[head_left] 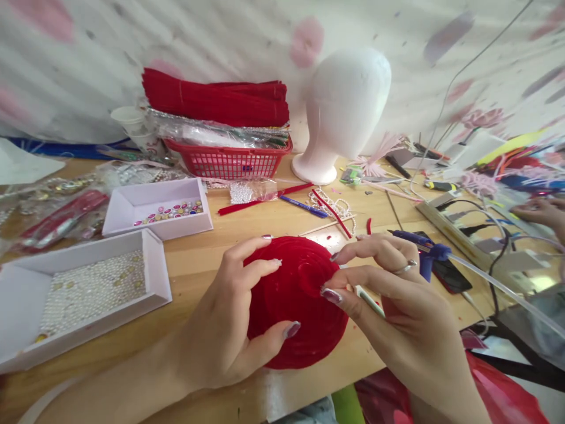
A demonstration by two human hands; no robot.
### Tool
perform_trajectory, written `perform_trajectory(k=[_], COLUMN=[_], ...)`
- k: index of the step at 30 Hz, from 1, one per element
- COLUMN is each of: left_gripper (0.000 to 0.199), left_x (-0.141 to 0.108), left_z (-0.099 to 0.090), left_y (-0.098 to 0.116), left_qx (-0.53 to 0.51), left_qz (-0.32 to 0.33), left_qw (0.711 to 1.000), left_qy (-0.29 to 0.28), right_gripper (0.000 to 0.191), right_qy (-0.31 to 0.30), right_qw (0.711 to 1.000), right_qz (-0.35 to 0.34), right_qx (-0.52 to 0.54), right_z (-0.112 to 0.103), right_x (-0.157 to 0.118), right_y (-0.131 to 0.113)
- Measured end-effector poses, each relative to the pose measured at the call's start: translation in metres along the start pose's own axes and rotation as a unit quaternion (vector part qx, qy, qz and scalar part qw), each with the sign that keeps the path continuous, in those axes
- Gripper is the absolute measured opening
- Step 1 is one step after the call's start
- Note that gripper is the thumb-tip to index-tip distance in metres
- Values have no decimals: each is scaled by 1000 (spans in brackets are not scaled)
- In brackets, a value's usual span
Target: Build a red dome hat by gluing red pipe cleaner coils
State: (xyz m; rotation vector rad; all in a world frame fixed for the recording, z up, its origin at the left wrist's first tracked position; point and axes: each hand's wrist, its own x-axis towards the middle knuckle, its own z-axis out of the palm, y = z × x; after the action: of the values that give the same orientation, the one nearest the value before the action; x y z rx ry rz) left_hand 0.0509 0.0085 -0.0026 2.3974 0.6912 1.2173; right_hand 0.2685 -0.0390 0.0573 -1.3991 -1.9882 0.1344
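Observation:
A round red cap, velvety and ringed like coiled chenille stems, sits in front of me at the table's near edge. Something pale shows beneath its lower rim. My left hand grips it from the left, thumb low and fingers across the upper side. My right hand is closed in a pinch at the cap's right side, thumb and forefinger tips against the red surface. What lies between those tips is too small to make out. A pale, thin-edged object shows partly under the right hand.
White trays of pearl beads and gems stand left. Behind are a red basket topped with red stems and a white foam head. A blue glue gun, phone and power strip lie right; another person's hand shows far right.

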Motion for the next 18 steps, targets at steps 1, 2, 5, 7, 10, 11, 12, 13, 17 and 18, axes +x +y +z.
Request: perform_trajectory(k=[1,2,5,7,10,11,12,13,17,18], left_gripper=[53,54,55,56,55,54,52,49,39,38], left_x=[-1,-1,-3,-4,-3,-3,-3,-2,-2,-3], left_z=[1,1,2,2,2,2,1,1,0,-1], left_y=[-1,-3,-7,-8,-7,-6,-5,-5,-2,-2], left_qx=[-12,-22,-44,-54,-55,-50,-45,-38,-1,6], left_qz=[3,7,9,6,5,4,4,8,21,22], left_qw=[1000,1000,999,998,997,997,997,997,997,996], left_qy=[-4,-8,-23,-39,-55,-60,-64,-68,-79,-82], right_gripper=[10,10,11,11,11,11,10,10,10,10], right_qy=[-2,-4,-5,-8,-8,-7,-6,-5,-9,-12], right_qw=[1000,1000,1000,1000,999,999,998,998,996,995], right_qz=[0,1,1,4,8,7,4,0,-18,-19], right_qx=[-5,-10,-24,-28,-44,-53,-62,-70,-91,-94], right_z=[0,-1,-2,-2,-1,-1,-1,-1,-2,-2], right_x=[1,3,6,7,6,6,6,5,6,6], right_y=[-1,-2,-6,-9,-11,-12,-12,-12,-11,-11])
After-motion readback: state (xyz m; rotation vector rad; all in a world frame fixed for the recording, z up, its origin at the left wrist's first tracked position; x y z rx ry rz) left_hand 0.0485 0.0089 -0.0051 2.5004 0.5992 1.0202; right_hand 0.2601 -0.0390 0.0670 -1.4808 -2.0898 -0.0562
